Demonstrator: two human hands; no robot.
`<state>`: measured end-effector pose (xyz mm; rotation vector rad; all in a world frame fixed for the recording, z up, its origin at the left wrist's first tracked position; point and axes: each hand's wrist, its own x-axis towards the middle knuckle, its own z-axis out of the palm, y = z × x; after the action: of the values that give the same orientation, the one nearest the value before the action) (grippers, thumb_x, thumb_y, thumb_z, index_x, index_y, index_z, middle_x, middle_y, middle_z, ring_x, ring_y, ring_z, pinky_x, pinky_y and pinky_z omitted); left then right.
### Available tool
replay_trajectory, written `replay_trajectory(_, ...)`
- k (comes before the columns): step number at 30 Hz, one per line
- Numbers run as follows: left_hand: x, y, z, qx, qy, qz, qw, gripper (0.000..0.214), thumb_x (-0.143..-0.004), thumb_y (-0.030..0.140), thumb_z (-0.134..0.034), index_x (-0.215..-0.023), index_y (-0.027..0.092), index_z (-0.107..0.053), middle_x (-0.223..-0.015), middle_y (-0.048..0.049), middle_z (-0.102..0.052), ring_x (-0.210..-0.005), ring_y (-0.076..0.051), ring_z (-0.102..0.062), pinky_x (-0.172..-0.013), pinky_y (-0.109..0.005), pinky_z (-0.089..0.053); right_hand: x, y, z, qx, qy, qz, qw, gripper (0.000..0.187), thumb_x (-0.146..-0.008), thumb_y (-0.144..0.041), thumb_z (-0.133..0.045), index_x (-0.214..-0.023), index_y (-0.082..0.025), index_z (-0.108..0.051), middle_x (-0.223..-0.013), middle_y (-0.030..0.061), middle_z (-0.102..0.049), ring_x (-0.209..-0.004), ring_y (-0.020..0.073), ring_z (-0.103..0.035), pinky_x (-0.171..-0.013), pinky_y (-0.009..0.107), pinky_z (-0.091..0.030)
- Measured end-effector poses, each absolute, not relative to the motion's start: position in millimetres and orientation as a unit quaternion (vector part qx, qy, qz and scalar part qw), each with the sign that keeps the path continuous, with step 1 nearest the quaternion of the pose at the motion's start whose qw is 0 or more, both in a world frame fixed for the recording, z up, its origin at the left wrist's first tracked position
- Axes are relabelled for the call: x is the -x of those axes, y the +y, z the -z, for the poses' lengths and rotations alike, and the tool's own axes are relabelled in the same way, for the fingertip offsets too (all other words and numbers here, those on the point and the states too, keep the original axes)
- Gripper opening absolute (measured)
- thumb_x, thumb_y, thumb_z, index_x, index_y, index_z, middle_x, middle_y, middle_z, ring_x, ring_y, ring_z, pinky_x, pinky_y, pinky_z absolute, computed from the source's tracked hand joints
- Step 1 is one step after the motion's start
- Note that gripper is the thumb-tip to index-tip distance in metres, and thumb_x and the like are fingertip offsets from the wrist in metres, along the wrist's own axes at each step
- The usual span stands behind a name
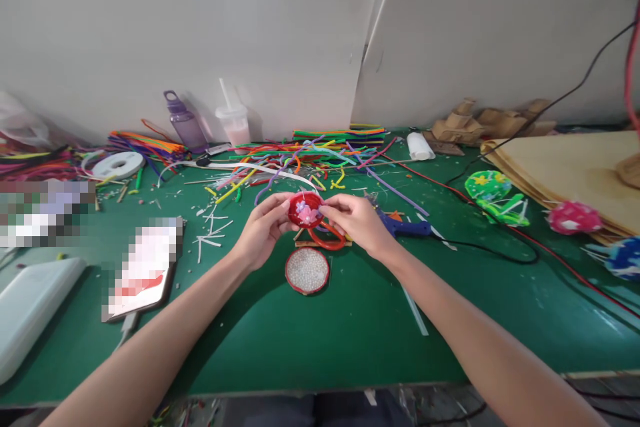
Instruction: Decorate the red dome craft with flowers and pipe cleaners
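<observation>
Between both hands, above the green table (pixel 370 353), is a small round red craft piece (pixel 302 201) decorated with pink and lilac flowers and small white beads. My left hand (pixel 265 227) pinches its left edge. On its right edge, my right hand (pixel 357 220) grips with thumb and fingers. A white strip (pixel 280 172) runs up to the piece from the left. Just below lies a round red-rimmed dish (pixel 307 271) full of white beads. Behind the hands are orange-red scissor handles (pixel 327 237), partly covered. A blue glue gun (pixel 410 227) rests beside my right hand.
Pipe cleaners (pixel 340 140) are heaped along the back with a purple bottle (pixel 185 121) and a drink cup (pixel 234 123). A phone (pixel 150 267) and white power bank (pixel 40 307) lie left. Cables, a green craft piece (pixel 490 193) and brown paper bags (pixel 565 160) occupy the right.
</observation>
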<state>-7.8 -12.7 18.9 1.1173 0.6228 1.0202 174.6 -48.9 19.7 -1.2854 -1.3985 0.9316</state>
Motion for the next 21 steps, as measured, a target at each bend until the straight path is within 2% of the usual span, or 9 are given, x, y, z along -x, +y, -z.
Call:
replay_trajectory(3,8.8,-13.2,-19.9,-0.493,0.267,-0.450,0.695,0.017,-0.083,0.023,-0.060,-0.095,0.013,-0.064,-0.090,-0.0044,-0.063,-0.069,-0.009,-0.060,-0.061,-0.018,-0.055,-175.2,-49.3,-23.4,0.523,-0.576,-0.400,0.484,0.022,-0.075,-0.035,-0.062,-0.080,-0.014,-0.063,-0.056,-0.0033,-0.052,-0.044,0.0066,-0.039,-0.045,0.024,-0.031)
replay_trajectory(10,12.4,-15.3,-20.3,-0.504,0.279,-0.430,0.695,0.017,-0.079,0.024,-0.066,-0.093,0.015,-0.061,-0.081,-0.0016,-0.063,-0.065,-0.008,-0.060,-0.059,-0.018,-0.055,-175.8,-52.9,-29.3,0.505,-0.583,-0.435,0.464,0.023,-0.075,-0.037,-0.061,-0.078,-0.014,-0.061,-0.048,-0.0073,-0.044,-0.042,0.0061,-0.034,-0.043,0.023,-0.026)
replay_trajectory(21,11.3,-18.8,-22.1,-0.499,0.280,-0.427,0.700,0.021,-0.075,0.025,-0.070,-0.091,0.014,-0.063,-0.079,-0.0023,-0.064,-0.060,-0.008,-0.059,-0.056,-0.018,-0.053,-176.1,-52.3,-27.8,0.513,-0.587,-0.432,0.452,0.026,-0.075,-0.041,-0.062,-0.078,-0.015,-0.062,-0.046,-0.0083,-0.040,-0.042,0.0077,-0.035,-0.045,0.024,-0.026)
